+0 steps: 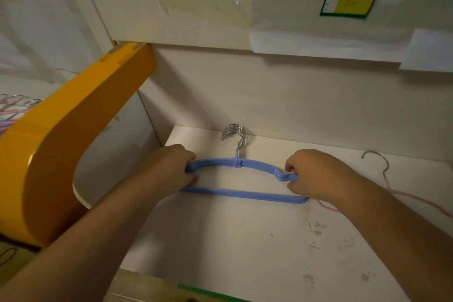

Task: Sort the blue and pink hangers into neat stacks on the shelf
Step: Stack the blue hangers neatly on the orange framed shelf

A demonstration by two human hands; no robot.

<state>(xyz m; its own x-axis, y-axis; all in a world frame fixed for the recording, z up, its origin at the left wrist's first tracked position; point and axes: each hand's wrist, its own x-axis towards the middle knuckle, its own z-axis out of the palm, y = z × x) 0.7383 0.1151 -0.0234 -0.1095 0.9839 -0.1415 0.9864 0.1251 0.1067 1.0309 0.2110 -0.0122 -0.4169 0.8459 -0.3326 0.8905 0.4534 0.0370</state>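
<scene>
Both hands grip a stack of blue hangers point(241, 179) lying flat on the white shelf point(245, 240): left hand point(171, 167) curled round one shoulder end, right hand point(316, 174) round the other. Yellow bracket point(61, 154) stands left of the left hand. Pink hanger point(402, 193) lies just right of the right hand.

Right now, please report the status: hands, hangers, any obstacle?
Left hand and right hand each grip one end of the blue hanger stack on the shelf. Pink hanger lies right, behind the right forearm. Nothing blocking.
</scene>
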